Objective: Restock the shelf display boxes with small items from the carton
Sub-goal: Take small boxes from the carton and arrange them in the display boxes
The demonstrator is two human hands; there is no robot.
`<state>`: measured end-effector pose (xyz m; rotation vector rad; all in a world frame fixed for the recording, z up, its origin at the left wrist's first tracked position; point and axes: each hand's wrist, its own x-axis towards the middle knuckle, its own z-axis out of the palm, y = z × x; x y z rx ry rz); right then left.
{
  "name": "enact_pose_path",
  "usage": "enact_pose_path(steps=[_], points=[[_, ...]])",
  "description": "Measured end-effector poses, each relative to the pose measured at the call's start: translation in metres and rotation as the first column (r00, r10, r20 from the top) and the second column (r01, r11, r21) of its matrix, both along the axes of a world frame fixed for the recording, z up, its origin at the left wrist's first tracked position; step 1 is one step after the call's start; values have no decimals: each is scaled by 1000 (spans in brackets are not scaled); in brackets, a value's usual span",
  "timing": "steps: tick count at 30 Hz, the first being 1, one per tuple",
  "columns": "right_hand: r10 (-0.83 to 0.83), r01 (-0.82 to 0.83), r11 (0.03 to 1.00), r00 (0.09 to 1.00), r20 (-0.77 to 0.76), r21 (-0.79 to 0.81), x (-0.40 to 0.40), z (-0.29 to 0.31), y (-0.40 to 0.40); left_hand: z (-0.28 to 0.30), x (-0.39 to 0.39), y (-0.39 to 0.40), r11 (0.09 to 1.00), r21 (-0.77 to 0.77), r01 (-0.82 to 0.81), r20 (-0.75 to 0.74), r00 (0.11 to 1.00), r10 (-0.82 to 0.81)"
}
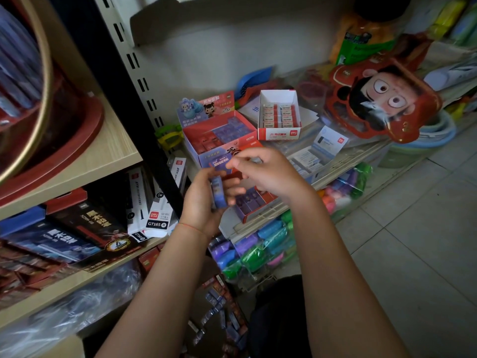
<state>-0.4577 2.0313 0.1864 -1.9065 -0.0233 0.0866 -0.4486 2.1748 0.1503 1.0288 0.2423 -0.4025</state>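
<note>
My left hand (pixel 204 202) holds a small stack of purple-blue packets (pixel 219 192) upright in its palm. My right hand (pixel 268 171) is just above it, fingertips pinched on one small packet (pixel 227 164) that is blurred. Both hands hover over a red-and-purple display box (pixel 254 201) at the shelf's front edge. Behind it stands a larger red and blue display box (pixel 219 133) with rows of red and purple packets. Down between my arms lies the carton (pixel 222 311) with several loose packets in it.
A white display box of erasers (pixel 280 115) stands behind on the shelf. A red cartoon-face pack (pixel 382 99) lies to the right. Colourful wrapped rolls (pixel 260 246) fill the rack below. Pen boxes (pixel 160 200) crowd the wooden shelving at left. Tiled floor (pixel 426 228) lies right.
</note>
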Motion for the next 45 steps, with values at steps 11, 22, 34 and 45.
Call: enact_pose_path(steps=[11,22,34,45], points=[[209,-238,950,966,-153,-204,8,-19,-7,13,6,-10,986,-129,105,-145,982,-123],[-62,61,991,998,-10,-118,3,-12,-24,-3,12,-7,1000,19,-13,-90,996,14],[-620,593,752,784,6,288,35,-25,-5,-1,36,-15,757,612,-228,243,965,94],[-231,305,910,935,268,-281,154,5,4,-7,76,-12,560,828,-11,152,967,-206]])
